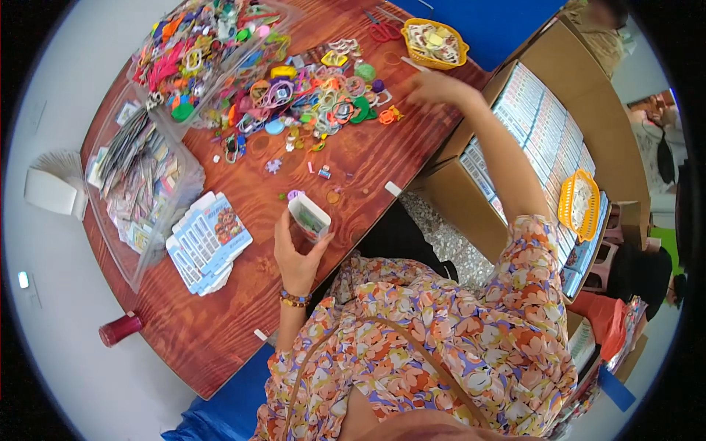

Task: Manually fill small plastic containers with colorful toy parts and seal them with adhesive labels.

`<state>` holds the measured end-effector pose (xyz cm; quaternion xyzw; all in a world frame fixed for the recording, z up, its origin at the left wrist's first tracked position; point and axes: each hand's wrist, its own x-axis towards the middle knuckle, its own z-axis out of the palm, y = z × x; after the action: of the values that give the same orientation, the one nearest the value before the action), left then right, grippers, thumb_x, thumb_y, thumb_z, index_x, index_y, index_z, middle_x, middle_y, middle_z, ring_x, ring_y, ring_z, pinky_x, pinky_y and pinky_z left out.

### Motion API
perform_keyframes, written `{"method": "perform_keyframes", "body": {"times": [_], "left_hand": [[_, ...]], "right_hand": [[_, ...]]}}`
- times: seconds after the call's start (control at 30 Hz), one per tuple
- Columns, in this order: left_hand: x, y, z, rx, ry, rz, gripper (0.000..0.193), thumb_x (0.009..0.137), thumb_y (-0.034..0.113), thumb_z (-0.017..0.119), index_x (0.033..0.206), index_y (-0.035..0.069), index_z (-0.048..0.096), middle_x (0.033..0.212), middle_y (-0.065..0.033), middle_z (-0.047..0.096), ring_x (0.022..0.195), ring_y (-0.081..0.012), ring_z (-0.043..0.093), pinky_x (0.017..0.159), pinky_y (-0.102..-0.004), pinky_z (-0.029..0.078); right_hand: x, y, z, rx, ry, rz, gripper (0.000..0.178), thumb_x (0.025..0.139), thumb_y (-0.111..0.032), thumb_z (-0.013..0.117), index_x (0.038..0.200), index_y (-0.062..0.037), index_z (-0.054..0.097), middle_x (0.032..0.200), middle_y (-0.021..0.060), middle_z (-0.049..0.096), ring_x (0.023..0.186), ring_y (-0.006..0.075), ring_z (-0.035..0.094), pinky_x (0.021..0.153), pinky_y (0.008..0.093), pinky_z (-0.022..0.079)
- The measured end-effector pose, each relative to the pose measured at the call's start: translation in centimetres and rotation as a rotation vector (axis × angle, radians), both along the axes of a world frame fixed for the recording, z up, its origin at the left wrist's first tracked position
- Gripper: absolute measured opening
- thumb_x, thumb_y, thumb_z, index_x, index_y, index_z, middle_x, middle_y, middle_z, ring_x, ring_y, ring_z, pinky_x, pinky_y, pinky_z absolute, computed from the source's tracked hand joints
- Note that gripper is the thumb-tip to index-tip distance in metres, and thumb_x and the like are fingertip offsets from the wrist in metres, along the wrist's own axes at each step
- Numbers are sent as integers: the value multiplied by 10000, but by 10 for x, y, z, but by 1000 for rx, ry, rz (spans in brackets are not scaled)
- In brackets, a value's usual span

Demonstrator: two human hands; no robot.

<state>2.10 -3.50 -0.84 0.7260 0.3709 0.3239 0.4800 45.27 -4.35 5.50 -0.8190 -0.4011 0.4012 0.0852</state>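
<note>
My left hand (296,253) is wrapped round a small white cardboard box (321,234), its open top facing up and something green inside. Over the far right of the table, my right hand (440,90) reaches out, its fingers smeared by motion. Just beyond it lies a thin whitish strip (414,65); whether my fingers touch it I cannot tell. A yellow basket (462,55) of small pale pieces stands past that hand. Left of the hand spreads a heap of colourful small plastic trinkets (323,92), an orange one (390,115) lying nearest.
Flat printed cartons (209,242) lie fanned on the table, beside a clear bin (193,173) of small packets. Another clear bin (228,88) overflows with toys. Red scissors (384,31) lie at the back. A large cardboard box (448,184) of packed cartons, topped by a yellow basket (565,202), stands right.
</note>
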Motion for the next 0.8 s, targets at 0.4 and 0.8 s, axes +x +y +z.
{"method": "perform_keyframes", "body": {"times": [0.4, 0.8], "left_hand": [[6, -8, 8, 107, 44, -71, 788, 721, 87, 868, 1384, -42, 462, 1244, -148, 555, 1133, -253, 591, 938, -359, 510], [40, -2, 8, 169, -51, -217, 815, 670, 136, 870, 1375, -11, 491, 1339, -179, 560, 1208, -336, 557, 1007, -414, 462]], "right_hand": [[2, 11, -14, 270, -139, 63, 230, 886, -245, 621, 982, -40, 662, 789, 107, 696, 723, 188, 695, 592, 346, 540], [-50, -83, 22, 513, -269, 118, 195, 939, -189, 595, 917, -1, 642, 748, 100, 645, 680, 155, 620, 632, 328, 485]]}}
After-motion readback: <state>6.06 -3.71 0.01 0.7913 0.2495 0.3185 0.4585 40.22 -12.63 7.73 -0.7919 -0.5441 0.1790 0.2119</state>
